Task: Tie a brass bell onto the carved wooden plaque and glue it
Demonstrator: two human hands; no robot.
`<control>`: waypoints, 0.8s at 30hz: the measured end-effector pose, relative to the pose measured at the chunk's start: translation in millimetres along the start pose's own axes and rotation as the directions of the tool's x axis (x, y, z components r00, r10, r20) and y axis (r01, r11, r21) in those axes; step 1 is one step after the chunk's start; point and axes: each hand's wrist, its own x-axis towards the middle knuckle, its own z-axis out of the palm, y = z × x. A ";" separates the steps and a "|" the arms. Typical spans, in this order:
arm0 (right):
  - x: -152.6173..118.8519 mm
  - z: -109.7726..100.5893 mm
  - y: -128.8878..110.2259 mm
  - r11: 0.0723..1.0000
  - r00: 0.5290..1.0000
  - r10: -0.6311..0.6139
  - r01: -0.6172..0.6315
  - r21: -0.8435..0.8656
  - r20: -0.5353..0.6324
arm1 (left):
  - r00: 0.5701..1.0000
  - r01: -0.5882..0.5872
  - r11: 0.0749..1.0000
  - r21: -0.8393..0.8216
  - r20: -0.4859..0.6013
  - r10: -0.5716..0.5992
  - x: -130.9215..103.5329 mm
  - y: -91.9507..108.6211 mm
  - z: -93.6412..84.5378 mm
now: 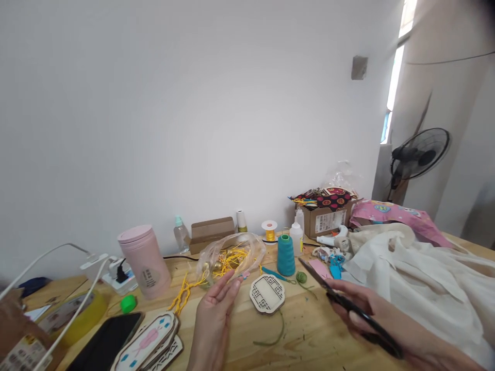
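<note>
Nearest: right hand [361, 309] is closed around black-handled scissors [381, 332], blades seemingly together, tips pointing away and toward the teal thread cone [286, 257]. Left hand [214, 312] is raised; thumb and fingers are near one another at a small pink-and-teal piece [244, 276]. Cannot tell whether it is pinched firmly or only touched. Risk: a loose hold could drop it into the similar clutter behind.

Left foreground: stack of decorated wooden plaques [149, 337], unevenly piled beside the phone [106, 342]. A forearm brushing it could make it slide.

Between the hands: pale lattice plaque [266, 293] lies flat on the wooden table [305, 335]; a green cord [273, 342] trails on the near side. Risk: cord snags on a sleeve or blade and is pulled or nicked.

Just beyond: clear bag [255, 247] holding yellow cords [232, 260], some spilling out left; these could tangle round the fingers. The upright cone and white squeeze bottle [296, 239] are close together; a wide swing of the scissors could tip either.

Right: bunched white cloth [417, 288] near the right forearm; a careless blade could catch it.

Farthest: packed cardboard box [328, 220] by the wall, then a fan [419, 154].
</note>
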 end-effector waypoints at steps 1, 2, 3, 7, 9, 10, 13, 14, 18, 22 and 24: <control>3.4 10.5 1.9 0.996 0.998 0.023 -0.028 0.085 0.061 | 1.000 -0.016 1.000 0.015 -0.008 0.016 -0.8 0.2 0.9; 6.7 20.8 4.4 0.983 0.991 0.044 -0.065 0.171 0.126 | 1.000 -0.028 0.999 0.033 -0.008 0.029 -1.5 0.2 1.5; 9.5 30.4 7.0 0.965 0.983 0.053 -0.096 0.244 0.174 | 0.999 -0.043 0.998 0.049 -0.006 0.043 -2.1 0.2 2.0; 14.5 56.2 14.3 0.932 0.929 0.107 -0.218 0.290 0.355 | 0.996 -0.089 0.993 0.075 -0.008 0.090 -3.7 -0.7 2.4; 15.1 60.8 14.4 0.927 0.905 0.109 -0.242 0.287 0.412 | 0.994 -0.100 0.993 0.070 -0.027 0.102 -4.5 -0.7 2.7; 15.6 61.9 14.0 0.924 0.892 0.104 -0.250 0.288 0.439 | 0.994 -0.102 0.993 0.067 -0.034 0.104 -4.9 -0.5 3.1; 20.7 66.6 13.5 0.916 0.878 0.084 -0.254 0.311 0.471 | 0.995 -0.095 0.993 0.065 -0.032 0.097 -6.0 0.6 4.5; 23.6 69.5 14.1 0.913 0.878 0.081 -0.255 0.319 0.471 | 0.995 -0.092 0.993 0.068 -0.022 0.094 -6.2 0.9 5.0; 38.3 85.9 18.0 0.916 0.920 0.089 -0.226 0.330 0.383 | 0.996 -0.089 0.993 0.079 0.007 0.088 -6.5 0.8 5.6; 44.3 93.4 12.3 0.978 0.969 0.033 -0.081 0.193 0.243 | 0.998 -0.068 0.993 0.094 0.005 0.068 -6.4 -0.2 5.0; 41.5 86.7 6.1 0.996 0.979 0.008 -0.027 0.088 0.205 | 0.998 -0.062 0.994 0.092 0.003 0.062 -6.2 0.2 4.6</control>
